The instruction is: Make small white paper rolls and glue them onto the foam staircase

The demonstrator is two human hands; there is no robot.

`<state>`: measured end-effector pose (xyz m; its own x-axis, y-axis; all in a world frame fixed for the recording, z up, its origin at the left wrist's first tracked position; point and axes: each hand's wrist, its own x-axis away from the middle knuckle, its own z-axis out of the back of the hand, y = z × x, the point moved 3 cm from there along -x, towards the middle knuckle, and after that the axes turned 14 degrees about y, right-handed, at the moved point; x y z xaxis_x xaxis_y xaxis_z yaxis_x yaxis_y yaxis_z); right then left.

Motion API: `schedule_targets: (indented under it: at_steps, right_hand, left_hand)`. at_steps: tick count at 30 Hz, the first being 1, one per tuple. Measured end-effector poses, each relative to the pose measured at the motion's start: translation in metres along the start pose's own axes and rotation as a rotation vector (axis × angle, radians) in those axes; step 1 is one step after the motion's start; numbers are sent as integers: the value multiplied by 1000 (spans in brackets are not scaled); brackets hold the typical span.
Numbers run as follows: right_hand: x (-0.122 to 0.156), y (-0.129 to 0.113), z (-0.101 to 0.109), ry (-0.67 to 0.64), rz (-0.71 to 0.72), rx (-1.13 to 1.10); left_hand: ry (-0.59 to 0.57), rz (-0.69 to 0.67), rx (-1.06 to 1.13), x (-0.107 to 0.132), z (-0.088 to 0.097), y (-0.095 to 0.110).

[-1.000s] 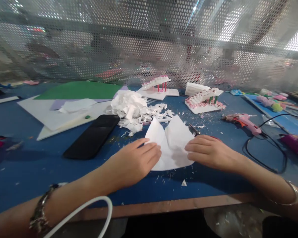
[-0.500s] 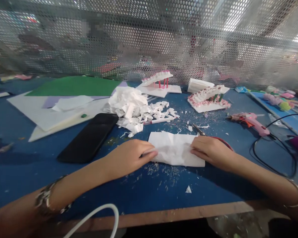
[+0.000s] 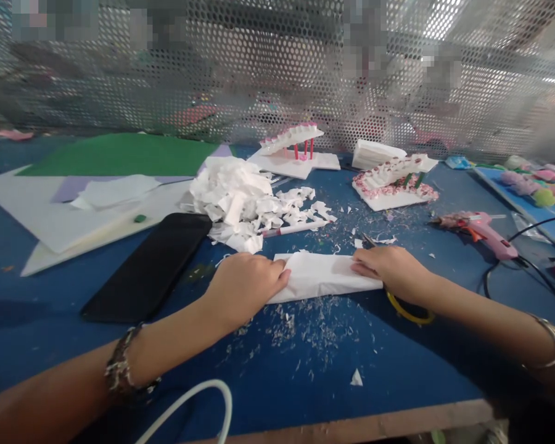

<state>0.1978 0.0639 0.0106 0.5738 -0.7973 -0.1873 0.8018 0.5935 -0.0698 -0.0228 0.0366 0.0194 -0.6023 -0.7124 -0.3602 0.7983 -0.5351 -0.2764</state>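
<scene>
The left hand [image 3: 247, 280] and right hand [image 3: 388, 271] press flat-fingered on the folded white paper strip [image 3: 321, 276]. Uneven pressure could skew its crease.

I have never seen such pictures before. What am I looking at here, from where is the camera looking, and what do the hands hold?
No machine here: a person works with bare hands, and a camera worn on the head looks down at them. The left hand and the right hand press on a folded white paper on the blue table. Around it lie a black phone, a pile of paper scraps and a pink glue gun.
</scene>
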Motion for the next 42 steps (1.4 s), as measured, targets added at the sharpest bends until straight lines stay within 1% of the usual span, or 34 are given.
schedule_targets:
  at_steps: [2,3,6,7,8,9,11,13,15,17,26,35,38,42]
  right_hand:
    - [-2,1,-2,-9,-2,-18]
    - [-2,2,-2,-11,-2,-30]
    - [-1,3,-2,-7,-3,-71]
    - [-1,3,-1,-5,-3,-83]
    - [0,3,-1,-2,0,-101]
    - [0,4,0,4,4,-124]
    - [1,4,0,23,15,-173]
    - [1,3,-1,40,20,-207]
    - [0,3,-1,47,17,-206]
    - [-1,2,-2,54,13,-195]
    - [-4,1,-6,84,39,-121]
    - [-4,-1,-8,99,54,-44]
    - [-3,-2,-6,97,67,-26]
    - [-3,-7,-4,84,93,20]
  left_hand:
    - [2,-6,21,0,-1,-1]
    - [36,-11,34,1,0,-1]
    - [222,-49,96,3,4,3]
    - [260,-86,131,5,4,5]
    - [264,-140,175,7,3,8]
    - [232,-204,226,9,1,11]
    - [108,-306,323,15,-4,17]
    - [-12,-327,385,19,-9,19]
    - [-82,-311,423,22,-11,19]
    - [-95,-301,454,24,-10,18]
    - [-47,-253,478,25,-9,19]
    - [-98,-292,462,23,-4,19]
    - [-101,-300,468,23,-5,19]
    - [-143,-309,460,23,-8,19]
